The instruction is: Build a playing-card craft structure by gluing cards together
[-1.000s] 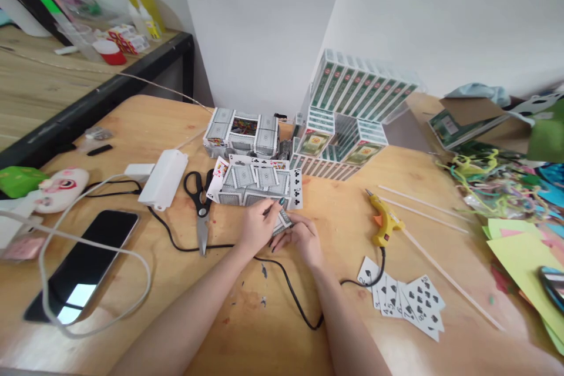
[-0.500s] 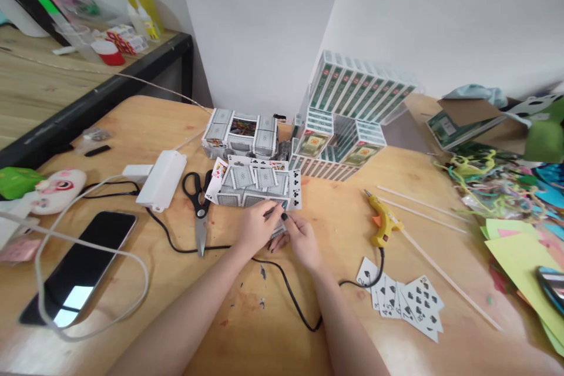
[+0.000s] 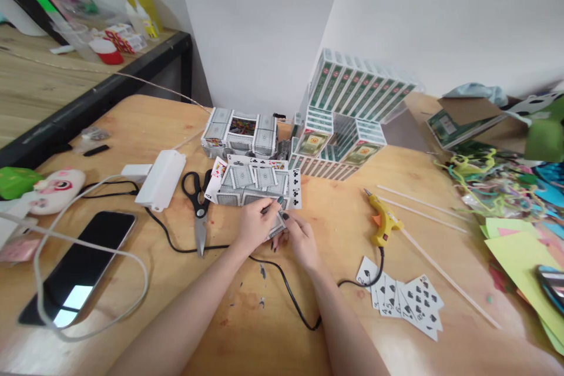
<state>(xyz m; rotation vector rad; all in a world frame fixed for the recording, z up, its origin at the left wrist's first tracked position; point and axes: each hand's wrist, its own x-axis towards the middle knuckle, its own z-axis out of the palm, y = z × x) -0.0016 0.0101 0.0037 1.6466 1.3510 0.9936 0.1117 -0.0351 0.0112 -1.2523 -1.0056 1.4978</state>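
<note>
My left hand (image 3: 257, 222) and my right hand (image 3: 301, 238) meet at the middle of the table, both closed on a playing card (image 3: 277, 225) with a patterned grey back. The fingers hide much of the card. Just beyond them lies a flat-walled piece made of playing cards (image 3: 266, 191), with clubs and face cards sticking out at its edges. Behind that stands a box covered in cards (image 3: 264, 135), with an opening in its top. Black-handled scissors (image 3: 201, 211) rest to the left of my hands.
A yellow glue gun (image 3: 381, 220) lies to the right, near glue sticks (image 3: 423, 212) and fanned spade cards (image 3: 403, 299). Green-and-white card boxes (image 3: 339, 123) are stacked behind. A phone (image 3: 83, 264), a white power strip (image 3: 162, 179) and a black cord (image 3: 286, 282) are at left and front.
The card between my hands has shifted and turned slightly, and my fingers have moved a little on it. The other things stay where they were.
</note>
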